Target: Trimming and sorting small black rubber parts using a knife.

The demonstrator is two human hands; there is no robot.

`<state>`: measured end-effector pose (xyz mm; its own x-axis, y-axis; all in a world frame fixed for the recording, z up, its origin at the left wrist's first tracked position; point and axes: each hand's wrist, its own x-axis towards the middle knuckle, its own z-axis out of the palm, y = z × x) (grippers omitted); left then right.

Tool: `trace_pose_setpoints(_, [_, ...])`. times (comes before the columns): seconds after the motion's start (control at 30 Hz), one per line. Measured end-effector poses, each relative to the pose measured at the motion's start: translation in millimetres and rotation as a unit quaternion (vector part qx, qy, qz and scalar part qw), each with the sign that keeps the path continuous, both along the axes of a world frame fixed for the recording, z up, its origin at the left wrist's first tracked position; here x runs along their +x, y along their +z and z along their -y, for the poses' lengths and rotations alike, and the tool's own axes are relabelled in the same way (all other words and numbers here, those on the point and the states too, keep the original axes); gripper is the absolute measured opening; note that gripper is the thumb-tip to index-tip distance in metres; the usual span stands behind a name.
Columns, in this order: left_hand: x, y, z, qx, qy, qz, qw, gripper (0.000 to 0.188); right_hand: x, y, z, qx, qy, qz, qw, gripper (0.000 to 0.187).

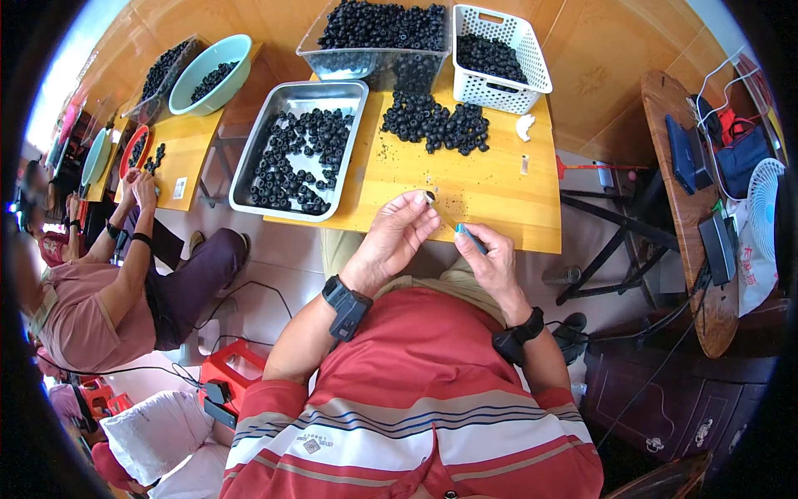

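Observation:
At the near edge of the yellow wooden table (515, 212), my left hand (389, 236) pinches a small black ring-shaped part (430, 197) between thumb and fingertips. Closed around a slim blue-handled tool (472, 239) is my right hand (496, 259). The tool's thin tip points toward the black part; whether they touch, I cannot tell. Beyond my hands lies a loose pile of similar black parts (436, 123), with dark crumbs scattered on the wood. More of these parts lie in a metal tray (238, 187) on the left.
A clear plastic bin (374, 65) and a white perforated basket (507, 98), both holding black parts, stand at the back. A white scrap (524, 126) lies near the basket. On the left, another person works at a table with a green bowl (241, 73). A wooden board (665, 125) stands right.

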<state>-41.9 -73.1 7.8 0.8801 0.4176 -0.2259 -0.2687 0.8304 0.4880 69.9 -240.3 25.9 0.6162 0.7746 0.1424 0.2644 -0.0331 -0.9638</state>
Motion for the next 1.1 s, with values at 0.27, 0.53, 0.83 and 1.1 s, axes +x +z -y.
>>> trace_pose_setpoints(0.27, [-4,7,7,-0.016,-0.011,0.047,0.999,0.012,0,2,1,0.014,-0.010,0.039,0.999,0.032])
trace_pose_setpoints(0.53, [-6,14,6,0.004,-0.007,0.056,0.998,0.011,2,11,-2,0.038,-0.003,0.081,0.996,0.029])
trace_pose_setpoints(0.83, [-16,36,6,0.042,-0.023,0.069,0.996,0.014,25,1,-1,0.059,-0.085,-0.004,0.995,0.031])
trace_pose_setpoints(1.1, [-24,39,4,0.034,0.001,0.018,0.999,0.016,11,18,-16,0.039,-0.002,0.020,0.999,0.034])
